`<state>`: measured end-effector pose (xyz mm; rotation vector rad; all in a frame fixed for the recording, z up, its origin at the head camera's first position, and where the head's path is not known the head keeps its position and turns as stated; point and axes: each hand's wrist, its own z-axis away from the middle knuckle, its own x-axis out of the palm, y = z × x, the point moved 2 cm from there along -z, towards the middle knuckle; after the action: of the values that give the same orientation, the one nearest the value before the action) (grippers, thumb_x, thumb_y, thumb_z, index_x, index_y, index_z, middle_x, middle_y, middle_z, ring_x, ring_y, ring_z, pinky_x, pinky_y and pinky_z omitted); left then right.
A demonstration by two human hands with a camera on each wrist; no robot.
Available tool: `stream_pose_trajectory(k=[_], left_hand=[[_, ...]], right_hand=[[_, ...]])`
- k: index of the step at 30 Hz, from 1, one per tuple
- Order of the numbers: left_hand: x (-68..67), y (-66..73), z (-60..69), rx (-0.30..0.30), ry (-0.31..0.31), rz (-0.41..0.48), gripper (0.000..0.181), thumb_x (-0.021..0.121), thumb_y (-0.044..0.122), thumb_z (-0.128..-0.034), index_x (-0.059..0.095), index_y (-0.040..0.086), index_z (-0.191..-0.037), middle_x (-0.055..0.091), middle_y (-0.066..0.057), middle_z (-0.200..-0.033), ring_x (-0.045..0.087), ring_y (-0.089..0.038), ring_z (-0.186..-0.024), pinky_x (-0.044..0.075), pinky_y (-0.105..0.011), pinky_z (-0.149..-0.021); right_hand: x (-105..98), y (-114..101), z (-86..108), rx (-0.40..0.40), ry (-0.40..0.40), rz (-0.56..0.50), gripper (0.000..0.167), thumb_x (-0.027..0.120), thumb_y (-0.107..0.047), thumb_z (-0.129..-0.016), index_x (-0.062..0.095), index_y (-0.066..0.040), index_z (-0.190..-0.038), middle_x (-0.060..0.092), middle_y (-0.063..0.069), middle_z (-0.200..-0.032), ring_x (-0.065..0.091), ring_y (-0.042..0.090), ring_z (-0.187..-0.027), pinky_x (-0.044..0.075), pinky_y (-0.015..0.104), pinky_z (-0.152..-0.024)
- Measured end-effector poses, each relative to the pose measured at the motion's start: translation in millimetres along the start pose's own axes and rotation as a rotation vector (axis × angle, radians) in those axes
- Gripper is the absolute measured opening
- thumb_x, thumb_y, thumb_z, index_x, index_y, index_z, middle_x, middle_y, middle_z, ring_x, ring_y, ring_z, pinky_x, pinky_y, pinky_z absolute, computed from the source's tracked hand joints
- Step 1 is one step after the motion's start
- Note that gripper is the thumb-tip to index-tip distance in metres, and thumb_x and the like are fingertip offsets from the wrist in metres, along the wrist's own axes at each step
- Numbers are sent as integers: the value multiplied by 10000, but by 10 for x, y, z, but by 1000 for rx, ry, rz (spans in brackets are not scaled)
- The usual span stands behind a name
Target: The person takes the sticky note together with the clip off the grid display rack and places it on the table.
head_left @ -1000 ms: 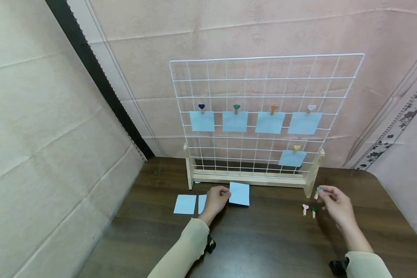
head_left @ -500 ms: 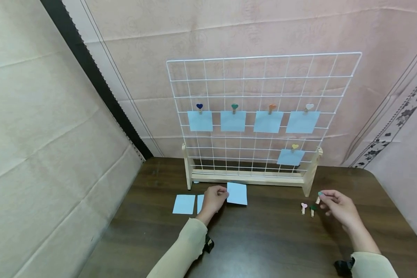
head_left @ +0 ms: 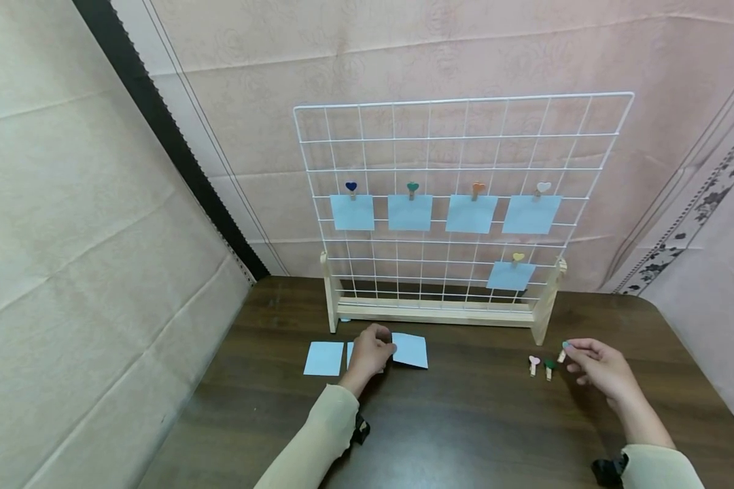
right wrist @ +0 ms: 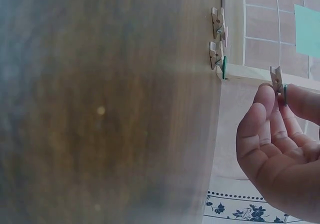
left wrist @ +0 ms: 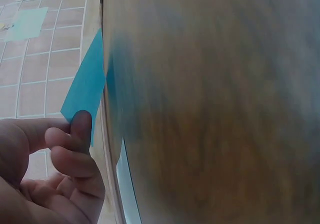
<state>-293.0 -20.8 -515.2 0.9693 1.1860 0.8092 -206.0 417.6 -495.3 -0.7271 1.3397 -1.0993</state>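
Observation:
My left hand (head_left: 370, 353) pinches a square light-blue paper note (head_left: 410, 350) by its left edge, with the note tilted just above the table. In the left wrist view, thumb and finger hold the note (left wrist: 85, 79) at one corner. Beneath the hand a second blue note is partly hidden, and another blue note (head_left: 323, 358) lies to its left. Between thumb and fingertip, my right hand (head_left: 602, 370) holds a small wooden clothespin (right wrist: 276, 80) with a teal heart. Two more clothespins, one with a pink heart (head_left: 533, 365) and one with a green heart (head_left: 549, 369), lie beside that hand.
A white wire grid (head_left: 465, 139) stands in a wooden base (head_left: 434, 312) at the back of the dark table (head_left: 452, 421). Several blue notes hang on it from heart clothespins, most in one row, one lower right (head_left: 510, 276). Pale cloth (head_left: 98, 238) surrounds the table.
My left hand has brought its note a little to the left and nearer to me. The right hand has lowered slightly, still holding the clothespin. The hanging notes are unchanged.

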Motion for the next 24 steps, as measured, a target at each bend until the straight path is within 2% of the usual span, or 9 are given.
stream_pose_trajectory(k=[4, 10, 17, 24], left_hand=[[-18, 3, 3, 2, -15, -43, 272, 681, 71, -1011, 648, -7, -1269, 680, -79, -747, 505, -126, -491, 470, -281, -496], [-35, 2, -8, 5, -34, -102, 151, 659, 86, -1028, 769, 29, -1114, 691, -83, -722, 486, -125, -459, 438, -285, -455], [-34, -30, 0, -39, -90, -168, 210, 608, 99, -1055, 787, 26, -1138, 657, -107, -657, 439, -121, -444, 414, -270, -437], [-42, -32, 10, -44, -126, -212, 216, 592, 98, -1071, 795, 36, -1115, 581, -64, -594, 446, -135, -463, 425, -286, -457]], right_hand=[[-8, -1, 12, 16, -19, 4, 440, 561, -224, -1113, 535, 177, -1293, 702, -148, -888, 668, 77, -778, 595, 338, -664], [-23, 11, 18, 32, -34, 10, 472, 548, -218, -1116, 501, 203, -1326, 701, -112, -903, 675, 83, -787, 600, 344, -679], [-47, 53, 23, 68, -52, 6, 440, 550, -193, -1113, 526, 206, -1298, 705, -87, -921, 694, 85, -790, 613, 343, -693], [-41, 82, 11, 99, -83, 11, 418, 556, -182, -1109, 536, 195, -1289, 745, -30, -926, 722, 114, -797, 620, 343, -703]])
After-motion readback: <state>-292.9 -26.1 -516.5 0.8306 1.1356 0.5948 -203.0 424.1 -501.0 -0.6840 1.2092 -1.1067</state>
